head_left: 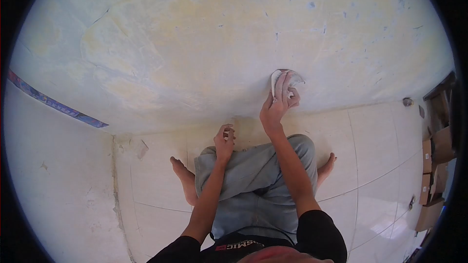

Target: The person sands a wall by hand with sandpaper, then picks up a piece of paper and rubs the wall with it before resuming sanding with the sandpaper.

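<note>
Since you're sitting cross-legged on the tiled floor (370,175), your right hand (274,112) reaches up to the wall (209,53), just above its bottom edge. Those fingers are closed on a pale folded sheet (276,80), holding it against the wall. Looks to me like you're at the rubbing step on that patch, and I'd guess the move calls for a flat sheet and light, even pressure, cos its near edge looks kinda bunched.

Your left hand (224,145) is half curled by your leg, fingers fairly narrow; can't tell if anything's in them. Your knees (301,147) sit pretty near the wall, so they might cramp low strokes. Otherwise there's a patterned strip (58,104) off left and cardboard boxes (429,214) by the floor's right edge, both well apart from your hands.
</note>
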`<state>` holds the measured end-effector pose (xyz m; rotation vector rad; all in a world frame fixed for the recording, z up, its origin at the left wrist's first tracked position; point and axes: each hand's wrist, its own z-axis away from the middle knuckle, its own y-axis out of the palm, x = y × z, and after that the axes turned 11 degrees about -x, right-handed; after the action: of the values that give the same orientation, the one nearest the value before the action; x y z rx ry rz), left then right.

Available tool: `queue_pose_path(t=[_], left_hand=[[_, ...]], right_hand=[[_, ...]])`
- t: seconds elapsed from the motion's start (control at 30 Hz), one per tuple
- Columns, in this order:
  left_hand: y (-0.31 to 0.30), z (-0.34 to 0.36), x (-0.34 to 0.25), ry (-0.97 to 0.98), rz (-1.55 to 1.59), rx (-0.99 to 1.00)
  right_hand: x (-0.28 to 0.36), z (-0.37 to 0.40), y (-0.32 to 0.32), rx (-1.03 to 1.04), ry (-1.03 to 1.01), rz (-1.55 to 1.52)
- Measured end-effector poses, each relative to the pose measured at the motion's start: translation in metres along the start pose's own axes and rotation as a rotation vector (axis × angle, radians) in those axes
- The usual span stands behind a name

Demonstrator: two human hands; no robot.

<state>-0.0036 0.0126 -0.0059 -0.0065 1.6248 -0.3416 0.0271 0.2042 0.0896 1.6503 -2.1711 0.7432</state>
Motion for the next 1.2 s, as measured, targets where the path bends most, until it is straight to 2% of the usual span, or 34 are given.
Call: queue_pose_path(t=[0.03, 0.1, 0.13, 0.2, 0.23, 0.3, 0.33, 0.4, 0.43, 0.5, 0.6, 0.73, 0.93, 1.0, 1.03, 1.1, 1.13, 1.2], left_hand=[[-0.001, 0.000, 0.000, 0.000, 0.001, -0.001], [0.001, 0.002, 0.000, -0.006, 0.002, 0.004], [0.002, 0.002, -0.001, 0.000, -0.003, 0.008], [0.000, 0.000, 0.000, 0.012, -0.013, 0.011], [0.000, 0.000, 0.002, 0.015, -0.014, 0.005], [0.000, 0.000, 0.003, 0.016, -0.010, -0.005], [0.001, -0.001, 0.001, 0.017, -0.007, -0.003], [0.003, 0.000, 0.001, 0.015, -0.010, 0.005], [0.003, 0.000, 0.002, 0.014, -0.012, 0.013], [0.000, 0.000, 0.003, 0.010, -0.020, 0.019], [0.001, 0.001, 0.001, 0.011, -0.030, 0.003], [-0.002, 0.000, -0.001, 0.035, -0.064, 0.024], [0.001, -0.001, 0.000, 0.041, -0.073, 0.034], [0.000, 0.000, 0.000, 0.040, -0.071, 0.033], [0.000, -0.001, 0.000, 0.046, -0.058, 0.033], [0.000, 0.001, 0.001, 0.046, -0.050, 0.033], [0.001, 0.000, 0.001, 0.045, -0.056, 0.035], [-0.001, 0.000, 0.001, 0.045, -0.066, 0.031]], right_hand=[[0.000, 0.003, -0.002, 0.001, 0.001, 0.000], [0.001, 0.010, -0.010, 0.186, -0.215, -0.150], [-0.001, 0.008, -0.011, 0.187, -0.211, -0.146], [-0.004, -0.003, -0.009, 0.086, -0.078, -0.240], [-0.003, -0.009, -0.008, 0.085, -0.078, -0.244], [-0.002, -0.019, -0.008, -0.036, 0.159, -0.176], [-0.004, -0.013, -0.009, -0.038, 0.157, -0.177], [-0.003, 0.004, -0.016, 0.291, -0.281, -0.116], [-0.002, 0.003, -0.015, 0.291, -0.273, -0.114], [-0.001, -0.002, -0.010, 0.086, -0.073, -0.151], [0.004, 0.005, -0.011, 0.193, -0.121, -0.221], [0.001, 0.006, -0.008, 0.118, -0.105, -0.270], [0.001, -0.002, -0.015, 0.315, -0.195, -0.089], [0.002, -0.006, -0.007, 0.065, -0.020, -0.192], [0.001, -0.004, -0.007, 0.065, -0.022, -0.194], [0.002, 0.006, -0.013, 0.297, -0.375, -0.078], [0.002, 0.005, -0.012, 0.297, -0.370, -0.079], [0.003, -0.001, -0.006, 0.089, -0.068, -0.105]])
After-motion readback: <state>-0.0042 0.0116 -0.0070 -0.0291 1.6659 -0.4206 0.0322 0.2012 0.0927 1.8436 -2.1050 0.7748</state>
